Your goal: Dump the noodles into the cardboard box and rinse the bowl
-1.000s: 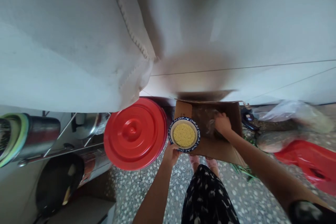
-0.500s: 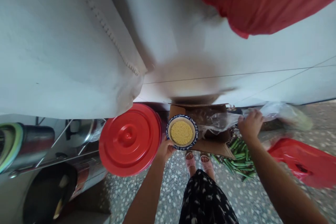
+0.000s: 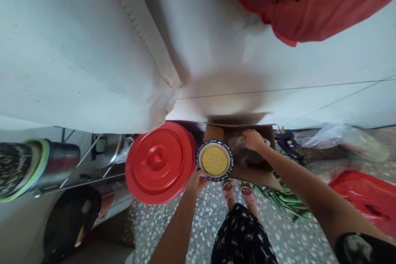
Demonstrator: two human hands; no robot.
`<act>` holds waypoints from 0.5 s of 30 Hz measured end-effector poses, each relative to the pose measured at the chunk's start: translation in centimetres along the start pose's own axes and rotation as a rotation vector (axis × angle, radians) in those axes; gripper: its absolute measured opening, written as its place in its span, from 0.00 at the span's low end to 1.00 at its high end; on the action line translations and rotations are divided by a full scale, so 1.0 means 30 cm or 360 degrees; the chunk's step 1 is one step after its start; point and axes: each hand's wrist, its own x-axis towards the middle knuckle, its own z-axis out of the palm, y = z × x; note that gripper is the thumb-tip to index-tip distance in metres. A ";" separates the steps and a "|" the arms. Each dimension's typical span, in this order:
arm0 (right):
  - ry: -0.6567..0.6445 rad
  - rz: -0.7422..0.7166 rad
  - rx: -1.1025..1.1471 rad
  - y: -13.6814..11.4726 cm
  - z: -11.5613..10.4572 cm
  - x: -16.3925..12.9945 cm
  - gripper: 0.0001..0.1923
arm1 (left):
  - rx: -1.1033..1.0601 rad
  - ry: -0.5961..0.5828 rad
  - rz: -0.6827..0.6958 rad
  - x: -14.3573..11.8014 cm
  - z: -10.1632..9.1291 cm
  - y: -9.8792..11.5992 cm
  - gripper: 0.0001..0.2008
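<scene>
My left hand (image 3: 197, 181) grips the near-left rim of a blue-and-white patterned bowl (image 3: 229, 170). Yellow grain that looks like millet (image 3: 214, 161) fills much of the bowl, which is held roughly level. Inside the open cardboard box (image 3: 215, 132), just right of the bowl, my right hand (image 3: 253, 139) has its fingers closed on a clear plastic bag (image 3: 237, 143). Those fingertips are partly hidden, and the bag's contents cannot be made out.
A large tub with a red lid (image 3: 157, 161) stands to the left. A metal rack with pots (image 3: 60, 161) is beyond it. Green vegetable stalks (image 3: 289, 200) and a red plastic bag (image 3: 363, 198) lie on the speckled floor at right. A red bag (image 3: 297, 12) hangs high against the white wall.
My right hand has moved left, from above the floor beside the box into the box, and the stretched clear plastic is now gathered there. My left hand still holds the bowl.
</scene>
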 end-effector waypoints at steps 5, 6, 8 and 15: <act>0.0463 0.0249 0.0219 -0.009 -0.156 0.046 0.15 | 0.0239 -0.0109 -0.0079 0.014 0.074 0.047 0.32; 0.0505 0.0226 0.0234 -0.003 -0.174 0.048 0.14 | 0.0314 -0.0108 -0.0090 0.024 0.105 0.057 0.31; 0.0496 0.0125 0.0263 0.015 -0.189 0.042 0.13 | 0.0526 -0.0049 -0.0089 0.056 0.184 0.070 0.29; 0.0336 -0.0025 0.0366 0.059 -0.149 -0.009 0.10 | 0.1341 0.0212 0.0115 0.217 0.432 0.021 0.27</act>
